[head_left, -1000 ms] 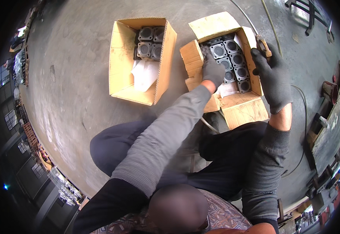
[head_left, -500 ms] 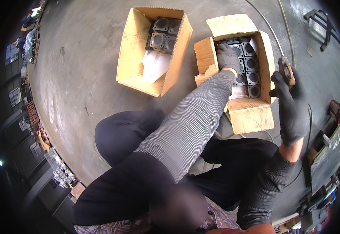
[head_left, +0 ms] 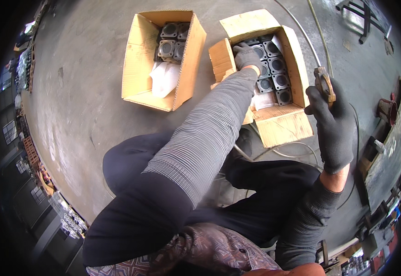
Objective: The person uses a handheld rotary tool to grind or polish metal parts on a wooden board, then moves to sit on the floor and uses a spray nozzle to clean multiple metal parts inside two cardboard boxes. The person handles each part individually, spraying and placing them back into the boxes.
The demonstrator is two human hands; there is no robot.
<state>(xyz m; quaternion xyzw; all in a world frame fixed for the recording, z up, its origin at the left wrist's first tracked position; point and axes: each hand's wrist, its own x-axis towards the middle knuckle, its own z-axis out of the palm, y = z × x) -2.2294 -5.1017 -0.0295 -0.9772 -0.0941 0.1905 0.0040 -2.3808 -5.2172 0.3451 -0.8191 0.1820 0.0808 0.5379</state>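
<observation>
My left hand (head_left: 248,56), in a dark grey glove, reaches into the right cardboard box (head_left: 297,64) at its far left corner. It rests at the metal castings (head_left: 276,63), which have square flanges and round bores and stand in rows. Its fingertips are hidden among them, so their grip does not show. Right of that box, my gloved right hand (head_left: 336,129) is raised and closed around an air blow gun (head_left: 324,85) with a worn tan lever. A grey hose (head_left: 305,34) runs from the gun toward the far edge.
Left of it stands another open cardboard box (head_left: 135,60) with similar castings (head_left: 167,48) and a white plastic bag (head_left: 164,79). More hose (head_left: 297,146) loops on the floor near my legs. A black metal frame (head_left: 365,20) lies far right; a bench-like board (head_left: 389,152) stands right.
The view has shifted, so both boxes appear farther left and slightly higher. My left hand stays in the right box's far left corner; my right hand still holds the air blow gun.
</observation>
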